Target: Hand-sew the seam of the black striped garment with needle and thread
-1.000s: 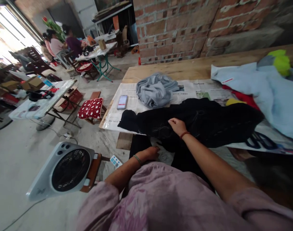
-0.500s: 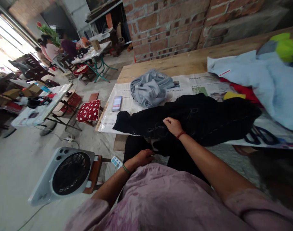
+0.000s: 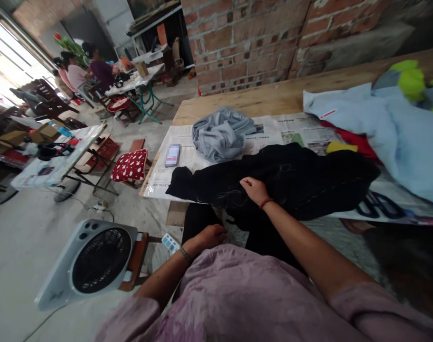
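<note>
On the table lies a black cloth garment with loose pale threads on it, its near edge hanging over the side. My right hand, a red bracelet at its wrist, rests on the garment with its fingers closed together. Whatever they pinch, if anything, is too small to make out. Low over my lap, my left hand has curled fingers, and their undersides are hidden. Dark-handled scissors lie partly under the garment's right end. Behind it sits a crumpled grey cloth.
Newspaper under clear plastic covers the table, with a phone at its left. Light blue cloth lies at the right beside a yellow piece. A box fan and a cushioned stool stand left. People sit farther back.
The view has shifted slightly, so the things at the right appear a little farther left and lower. Both hands keep nearly the same pose, and the garment stays in place.
</note>
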`<state>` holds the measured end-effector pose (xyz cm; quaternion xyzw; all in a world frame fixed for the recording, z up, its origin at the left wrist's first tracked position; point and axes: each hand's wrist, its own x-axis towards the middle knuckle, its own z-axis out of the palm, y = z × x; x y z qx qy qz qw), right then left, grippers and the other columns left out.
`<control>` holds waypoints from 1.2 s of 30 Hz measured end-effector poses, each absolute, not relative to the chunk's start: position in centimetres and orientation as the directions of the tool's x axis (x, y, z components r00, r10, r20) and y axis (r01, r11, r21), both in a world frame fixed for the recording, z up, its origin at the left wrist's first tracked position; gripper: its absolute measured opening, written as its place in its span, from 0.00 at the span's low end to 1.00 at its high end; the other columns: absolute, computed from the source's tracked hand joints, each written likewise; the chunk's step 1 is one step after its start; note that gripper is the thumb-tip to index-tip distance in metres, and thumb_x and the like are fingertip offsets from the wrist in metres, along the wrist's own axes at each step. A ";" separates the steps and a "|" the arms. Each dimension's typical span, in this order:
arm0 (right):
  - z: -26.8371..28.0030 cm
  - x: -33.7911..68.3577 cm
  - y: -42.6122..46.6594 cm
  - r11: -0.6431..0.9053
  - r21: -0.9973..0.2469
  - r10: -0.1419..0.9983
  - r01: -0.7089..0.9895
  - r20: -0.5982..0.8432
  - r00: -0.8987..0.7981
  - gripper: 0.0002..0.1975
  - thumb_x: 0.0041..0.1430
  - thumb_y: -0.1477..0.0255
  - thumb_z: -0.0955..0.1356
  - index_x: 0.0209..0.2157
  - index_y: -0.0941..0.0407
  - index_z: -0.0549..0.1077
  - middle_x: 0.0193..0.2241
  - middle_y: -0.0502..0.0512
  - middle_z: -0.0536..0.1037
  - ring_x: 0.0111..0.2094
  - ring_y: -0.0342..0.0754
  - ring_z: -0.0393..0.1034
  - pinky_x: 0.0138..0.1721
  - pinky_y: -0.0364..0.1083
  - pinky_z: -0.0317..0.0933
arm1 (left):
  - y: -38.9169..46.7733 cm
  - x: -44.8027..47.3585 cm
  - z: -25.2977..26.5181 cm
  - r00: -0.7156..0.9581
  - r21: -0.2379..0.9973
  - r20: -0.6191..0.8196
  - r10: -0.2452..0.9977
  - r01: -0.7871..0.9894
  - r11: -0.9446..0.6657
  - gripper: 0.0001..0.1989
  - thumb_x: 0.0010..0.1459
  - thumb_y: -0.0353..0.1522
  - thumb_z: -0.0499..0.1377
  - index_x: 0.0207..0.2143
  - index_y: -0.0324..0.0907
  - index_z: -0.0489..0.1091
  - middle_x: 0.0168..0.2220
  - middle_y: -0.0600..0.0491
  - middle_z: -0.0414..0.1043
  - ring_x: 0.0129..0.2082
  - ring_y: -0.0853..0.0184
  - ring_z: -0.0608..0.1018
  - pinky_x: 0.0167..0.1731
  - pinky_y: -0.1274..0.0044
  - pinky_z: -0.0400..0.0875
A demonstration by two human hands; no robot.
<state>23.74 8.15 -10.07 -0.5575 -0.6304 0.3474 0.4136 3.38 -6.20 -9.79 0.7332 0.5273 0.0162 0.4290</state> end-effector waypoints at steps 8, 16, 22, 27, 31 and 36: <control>-9.8 23.7 8.0 0.143 -0.889 0.989 0.435 0.139 -0.042 0.15 0.50 0.63 0.62 0.27 0.57 0.74 0.21 0.51 0.73 0.23 0.44 0.64 0.27 0.42 0.58 | -6.1 3.2 -9.6 0.462 0.612 -0.407 0.788 0.778 -0.140 0.14 0.56 0.31 0.53 0.43 0.38 0.71 0.41 0.48 0.72 0.40 0.66 0.73 0.42 0.78 0.66; -10.2 23.6 8.0 0.134 -0.879 0.991 0.458 0.132 -0.037 0.15 0.50 0.63 0.62 0.27 0.58 0.75 0.21 0.52 0.74 0.23 0.44 0.64 0.26 0.42 0.58 | -6.0 3.1 -9.6 0.470 0.627 -0.397 0.788 0.766 -0.141 0.14 0.56 0.30 0.53 0.43 0.38 0.70 0.42 0.48 0.72 0.42 0.67 0.73 0.43 0.79 0.66; -10.0 23.6 8.0 0.126 -0.873 0.992 0.471 0.126 -0.032 0.15 0.50 0.62 0.62 0.27 0.57 0.75 0.21 0.52 0.74 0.23 0.44 0.64 0.26 0.42 0.57 | -6.3 1.8 -7.3 0.502 0.689 -0.392 0.771 0.715 -0.115 0.14 0.54 0.28 0.53 0.43 0.40 0.71 0.44 0.50 0.71 0.44 0.68 0.72 0.46 0.79 0.64; -10.0 23.7 8.2 0.116 -0.869 0.993 0.480 0.112 -0.037 0.15 0.50 0.62 0.62 0.27 0.57 0.75 0.20 0.52 0.73 0.22 0.44 0.63 0.25 0.42 0.57 | -5.3 -0.6 -6.3 0.284 0.698 -0.474 0.833 0.698 0.158 0.16 0.50 0.24 0.52 0.41 0.39 0.72 0.34 0.53 0.73 0.31 0.71 0.74 0.31 0.82 0.68; -10.2 23.6 8.4 0.096 -0.871 0.995 0.481 0.091 -0.034 0.15 0.50 0.61 0.62 0.27 0.57 0.74 0.21 0.51 0.73 0.23 0.44 0.63 0.26 0.42 0.57 | -3.6 -1.8 -7.5 0.159 0.673 -0.612 0.775 0.620 0.404 0.15 0.53 0.27 0.49 0.41 0.37 0.70 0.22 0.57 0.68 0.16 0.77 0.65 0.16 0.85 0.60; -10.3 23.5 8.6 0.064 -0.882 0.998 0.468 0.068 -0.008 0.16 0.51 0.60 0.62 0.27 0.57 0.74 0.21 0.51 0.72 0.23 0.44 0.63 0.26 0.42 0.57 | -0.8 -1.8 -7.9 0.256 0.708 -0.660 0.706 0.528 0.470 0.14 0.53 0.29 0.50 0.40 0.35 0.69 0.19 0.57 0.67 0.12 0.79 0.62 0.14 0.85 0.58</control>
